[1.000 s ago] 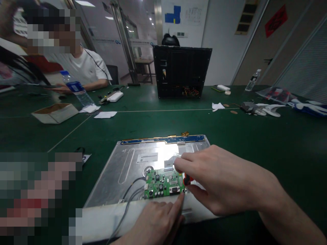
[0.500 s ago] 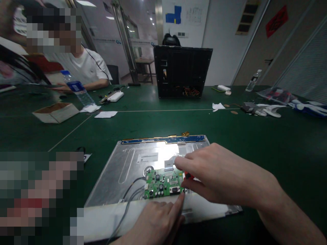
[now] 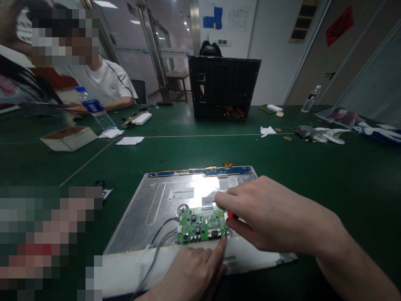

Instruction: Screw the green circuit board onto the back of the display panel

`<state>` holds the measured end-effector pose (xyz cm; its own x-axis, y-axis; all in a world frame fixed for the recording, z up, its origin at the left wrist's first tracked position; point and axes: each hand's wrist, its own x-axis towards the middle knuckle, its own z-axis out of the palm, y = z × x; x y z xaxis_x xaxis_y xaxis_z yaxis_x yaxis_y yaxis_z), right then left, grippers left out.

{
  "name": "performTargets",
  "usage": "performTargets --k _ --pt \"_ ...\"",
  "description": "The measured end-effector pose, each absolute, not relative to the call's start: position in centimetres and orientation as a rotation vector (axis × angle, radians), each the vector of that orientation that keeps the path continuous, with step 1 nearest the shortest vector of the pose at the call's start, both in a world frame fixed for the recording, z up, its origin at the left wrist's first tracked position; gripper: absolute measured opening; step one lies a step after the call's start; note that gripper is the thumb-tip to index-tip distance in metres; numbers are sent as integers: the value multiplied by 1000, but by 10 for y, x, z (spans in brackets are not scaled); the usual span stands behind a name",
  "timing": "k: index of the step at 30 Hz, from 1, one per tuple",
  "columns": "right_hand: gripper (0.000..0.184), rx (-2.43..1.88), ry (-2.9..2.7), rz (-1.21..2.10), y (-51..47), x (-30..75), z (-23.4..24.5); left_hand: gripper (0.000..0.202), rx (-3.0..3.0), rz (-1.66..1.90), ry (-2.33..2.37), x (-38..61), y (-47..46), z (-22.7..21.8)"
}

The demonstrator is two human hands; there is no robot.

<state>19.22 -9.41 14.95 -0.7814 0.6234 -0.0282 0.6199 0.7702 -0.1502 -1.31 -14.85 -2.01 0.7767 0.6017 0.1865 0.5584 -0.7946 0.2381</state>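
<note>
The right hand [image 3: 266, 217] pinched a part-hidden red object [image 3: 231, 215] at three o'clock on the rectangular green circuit board [image 3: 202, 223], the left hand [image 3: 191, 267] pointing at five o'clock, hold unclear.

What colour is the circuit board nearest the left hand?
The circuit board is green, seen best in the head view.

Beyond the right fingers [image 3: 230, 201], past the panel's [image 3: 169, 209] far edge, the bench [image 3: 200, 150] lay open as far as the upright casing [image 3: 224, 88]. Right of them, beyond the knuckles, was more bare bench. A red tool [image 3: 231, 214] filled the gap within them. On their near side, the left fingers [image 3: 219, 249] blocked the board's [image 3: 203, 223] corner; left of these, cables [image 3: 157, 251] crossed the panel. Farther left stood a bottle [image 3: 95, 109] and box [image 3: 69, 141].
</note>
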Motion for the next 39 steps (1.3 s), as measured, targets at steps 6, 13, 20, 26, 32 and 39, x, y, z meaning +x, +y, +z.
performTargets --k 6,13,20,26,32,39 --pt "4 -1049 -2926 238 -94 192 148 36 2793 340 909 -13 -148 -19" --pt "6 -1027 -2929 291 -96 194 151 35 2808 300 903 -12 -149 -19" --pt "6 -1030 -2960 269 -95 192 152 36 2820 273 906 -12 -147 -16" --pt "1 -1053 -2922 232 -96 191 149 39 2823 310 903 -13 -147 -15" --pt "3 -1053 -2910 233 -95 191 149 38 2810 282 915 -12 -147 -14" --pt "9 -1079 -2892 220 -93 191 148 39 2810 282 908 -13 -148 -15"
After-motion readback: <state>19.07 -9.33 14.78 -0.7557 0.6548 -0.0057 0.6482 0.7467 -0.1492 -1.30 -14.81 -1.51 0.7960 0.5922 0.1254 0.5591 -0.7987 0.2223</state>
